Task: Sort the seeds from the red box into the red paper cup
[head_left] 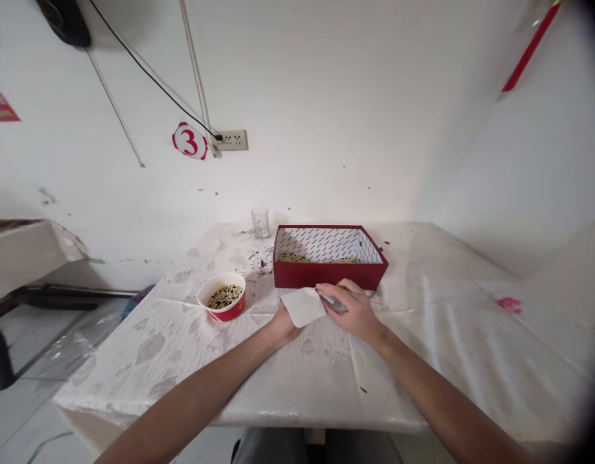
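Note:
My left hand (282, 324) holds a white sheet of paper (303, 305) just in front of a red box (326, 274); its fingers are hidden under the sheet. My right hand (351, 308) is closed around a small grey metal tool (334, 303), whose tip rests at the paper's right edge. The box has a patterned white lining and a thin layer of beans (297, 257) along its near inner side. A red and white paper bowl (222, 296) full of mixed dark and pale beans stands to the left of my hands.
A small clear glass (260, 223) stands behind the box near the wall. Dark specks lie scattered between glass and bowl. The table (471, 335) wears a shiny white patterned cloth. A wall socket (231, 140) and a round "3" sign (189, 140) hang above.

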The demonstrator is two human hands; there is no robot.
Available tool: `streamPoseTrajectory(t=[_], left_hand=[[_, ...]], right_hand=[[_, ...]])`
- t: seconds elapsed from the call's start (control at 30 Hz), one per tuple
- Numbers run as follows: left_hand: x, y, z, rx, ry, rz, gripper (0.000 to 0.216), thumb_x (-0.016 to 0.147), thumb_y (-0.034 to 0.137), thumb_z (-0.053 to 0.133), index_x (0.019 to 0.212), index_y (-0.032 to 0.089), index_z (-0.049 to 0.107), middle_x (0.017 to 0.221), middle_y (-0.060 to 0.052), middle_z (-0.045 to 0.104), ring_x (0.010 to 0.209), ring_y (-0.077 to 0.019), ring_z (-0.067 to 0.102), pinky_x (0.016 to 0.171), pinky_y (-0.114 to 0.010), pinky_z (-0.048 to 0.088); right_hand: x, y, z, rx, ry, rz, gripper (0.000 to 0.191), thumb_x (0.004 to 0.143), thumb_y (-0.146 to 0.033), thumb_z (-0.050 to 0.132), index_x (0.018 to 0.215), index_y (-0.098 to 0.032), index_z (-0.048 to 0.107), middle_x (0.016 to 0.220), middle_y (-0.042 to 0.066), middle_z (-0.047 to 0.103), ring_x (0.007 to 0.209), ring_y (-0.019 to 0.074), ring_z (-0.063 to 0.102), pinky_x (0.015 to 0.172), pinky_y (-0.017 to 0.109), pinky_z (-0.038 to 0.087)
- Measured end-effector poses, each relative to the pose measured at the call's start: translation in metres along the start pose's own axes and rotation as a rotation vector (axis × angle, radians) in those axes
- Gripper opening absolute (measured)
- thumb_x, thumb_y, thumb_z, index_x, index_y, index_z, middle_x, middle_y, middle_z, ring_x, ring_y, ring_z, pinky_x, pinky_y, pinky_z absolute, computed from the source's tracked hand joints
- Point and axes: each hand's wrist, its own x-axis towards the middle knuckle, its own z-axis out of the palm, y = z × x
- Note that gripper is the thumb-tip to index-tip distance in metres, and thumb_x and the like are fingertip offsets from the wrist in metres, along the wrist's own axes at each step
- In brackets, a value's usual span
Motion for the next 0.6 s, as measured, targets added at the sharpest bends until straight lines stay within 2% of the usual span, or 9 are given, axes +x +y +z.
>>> streamPoseTrajectory(t=[0.1,0.23,0.3,0.4,0.6], left_hand=[[0.0,0.004,0.004,-0.035,-0.027,-0.038,0.036,0.07,0.02,0.082,0.105,0.015,0.073,0.11,-0.01,0.075,0.105,-0.0246,0.066,0.1,-0.038,0.047],[0.002,0.01,0.005,-0.157,-0.056,-0.128,0.033,0.082,0.022,0.072,0.114,0.018,0.07,0.11,-0.01,0.074,0.103,-0.0208,0.067,0.099,-0.036,0.048],[0.002,0.011,0.005,-0.162,-0.078,-0.143,0.034,0.084,0.019,0.068,0.118,0.017,0.068,0.111,-0.01,0.074,0.104,-0.0207,0.067,0.098,-0.035,0.049],[0.002,0.011,0.002,-0.135,-0.046,-0.162,0.034,0.084,0.016,0.069,0.118,0.017,0.068,0.113,-0.01,0.073,0.102,-0.0198,0.068,0.096,-0.034,0.051],[0.003,0.009,-0.01,-0.073,-0.023,-0.17,0.026,0.082,0.015,0.07,0.108,0.014,0.071,0.113,-0.011,0.073,0.101,-0.022,0.069,0.096,-0.037,0.052]], right_hand=[[-0.002,0.005,0.002,-0.091,0.019,-0.008,0.046,0.087,-0.013,0.063,0.129,-0.032,0.062,0.098,0.004,0.074,0.082,0.0202,0.064,0.079,0.039,0.057],[-0.002,0.009,0.001,-0.135,0.034,-0.004,0.045,0.088,-0.014,0.063,0.129,-0.032,0.062,0.096,0.004,0.073,0.08,0.0197,0.063,0.079,0.038,0.056],[-0.001,0.008,0.0,-0.106,0.039,0.004,0.047,0.088,-0.013,0.062,0.13,-0.033,0.061,0.098,0.003,0.074,0.081,0.02,0.062,0.081,0.039,0.056],[0.001,0.003,0.002,-0.006,0.065,0.04,0.048,0.087,-0.013,0.062,0.131,-0.033,0.058,0.101,0.002,0.074,0.086,0.0208,0.063,0.084,0.04,0.057],[0.003,-0.004,0.004,0.13,0.048,0.116,0.045,0.088,-0.015,0.063,0.129,-0.032,0.057,0.102,0.002,0.075,0.093,0.0234,0.062,0.085,0.043,0.057]])
